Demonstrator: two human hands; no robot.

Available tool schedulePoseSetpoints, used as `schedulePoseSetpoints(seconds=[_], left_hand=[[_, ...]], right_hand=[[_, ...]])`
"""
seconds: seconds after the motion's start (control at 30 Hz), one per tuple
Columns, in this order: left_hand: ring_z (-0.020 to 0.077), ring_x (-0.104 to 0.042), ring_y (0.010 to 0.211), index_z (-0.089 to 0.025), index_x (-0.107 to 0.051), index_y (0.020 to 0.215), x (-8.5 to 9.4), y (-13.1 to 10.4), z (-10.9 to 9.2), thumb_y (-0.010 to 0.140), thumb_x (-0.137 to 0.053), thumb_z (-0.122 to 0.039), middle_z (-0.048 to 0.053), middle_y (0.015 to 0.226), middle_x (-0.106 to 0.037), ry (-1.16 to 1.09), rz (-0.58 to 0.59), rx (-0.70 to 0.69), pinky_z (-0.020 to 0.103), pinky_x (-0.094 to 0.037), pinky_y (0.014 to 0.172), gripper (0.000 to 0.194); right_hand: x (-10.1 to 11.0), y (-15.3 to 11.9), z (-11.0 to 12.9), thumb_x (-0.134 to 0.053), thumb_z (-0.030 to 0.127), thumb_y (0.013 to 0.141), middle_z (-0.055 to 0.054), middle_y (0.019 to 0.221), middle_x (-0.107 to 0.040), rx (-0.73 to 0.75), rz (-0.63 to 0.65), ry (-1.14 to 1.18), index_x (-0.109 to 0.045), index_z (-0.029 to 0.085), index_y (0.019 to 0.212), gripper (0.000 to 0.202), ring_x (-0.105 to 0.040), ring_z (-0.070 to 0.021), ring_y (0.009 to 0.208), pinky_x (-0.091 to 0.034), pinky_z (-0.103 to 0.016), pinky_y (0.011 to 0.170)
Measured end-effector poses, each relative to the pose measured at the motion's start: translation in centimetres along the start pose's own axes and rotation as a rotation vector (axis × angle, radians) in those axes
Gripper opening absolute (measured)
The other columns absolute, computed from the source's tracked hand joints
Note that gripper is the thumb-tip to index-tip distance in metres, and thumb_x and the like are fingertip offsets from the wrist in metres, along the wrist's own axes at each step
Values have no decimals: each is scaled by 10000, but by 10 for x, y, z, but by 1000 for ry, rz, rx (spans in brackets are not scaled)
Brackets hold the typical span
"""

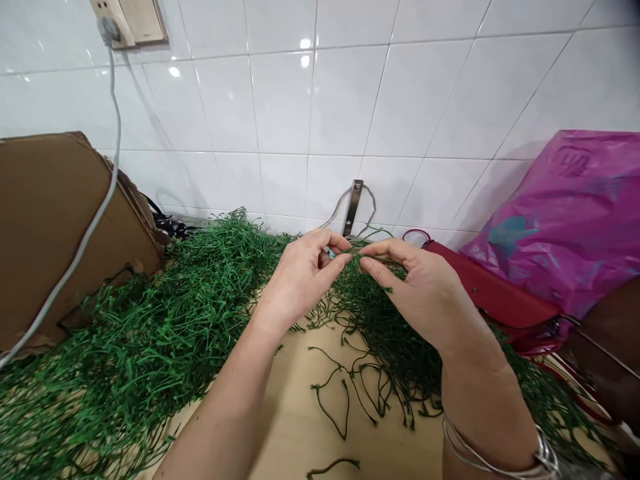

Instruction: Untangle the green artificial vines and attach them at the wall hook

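Observation:
My left hand and my right hand meet in front of the tiled wall, fingertips almost touching. Both pinch a thin green cord between thumb and forefinger, and a short end of it shows beside my right thumb. A small light-blue bit shows among my left fingers; I cannot tell what it is. Just behind the hands stands a metal bracket with a pale cord looped round it. Below my right hand lies a dark pile of green cords, several with knotted ends.
A large heap of green cords covers the left of the wooden table. A cardboard box stands at far left, with a grey power cable hanging across it. At right are a red bag and a purple plastic bag.

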State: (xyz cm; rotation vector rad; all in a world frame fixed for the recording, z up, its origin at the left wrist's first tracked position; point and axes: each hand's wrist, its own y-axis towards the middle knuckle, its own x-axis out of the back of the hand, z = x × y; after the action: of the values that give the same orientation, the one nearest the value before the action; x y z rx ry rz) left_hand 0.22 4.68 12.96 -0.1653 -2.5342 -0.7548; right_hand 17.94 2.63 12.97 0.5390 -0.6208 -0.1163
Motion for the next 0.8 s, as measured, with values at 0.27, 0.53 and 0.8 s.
schedulePoseSetpoints(seconds=[0.27, 0.53, 0.8], left_hand=[[126, -478, 704, -185, -566, 780, -17, 1, -1, 985, -522, -255, -22, 741, -579, 114, 93, -51, 278, -346, 679, 222], [116, -442, 671, -186, -516, 744, -29, -2, -6, 969, -524, -210, -33, 695, -518, 35, 124, -55, 274, -338, 669, 227], [107, -429, 670, -190, -640, 828, -16, -8, -17, 955, -556, -334, -22, 745, -554, -162, 111, 67, 258, -350, 641, 209]], right_hand=[[-10, 3, -9, -546, 227, 923, -6, 658, -601, 94, -188, -395, -560, 217, 751, 173, -499, -171, 627, -323, -309, 656], [-21, 18, -42, -451, 233, 915, -16, 642, -531, -69, -198, -513, -490, 232, 717, 202, -433, -171, 604, -297, -309, 618], [72, 3, -98, -555, 253, 782, -77, 646, -616, -419, -295, -733, -632, 251, 718, 100, -430, -200, 534, -312, -367, 574]])
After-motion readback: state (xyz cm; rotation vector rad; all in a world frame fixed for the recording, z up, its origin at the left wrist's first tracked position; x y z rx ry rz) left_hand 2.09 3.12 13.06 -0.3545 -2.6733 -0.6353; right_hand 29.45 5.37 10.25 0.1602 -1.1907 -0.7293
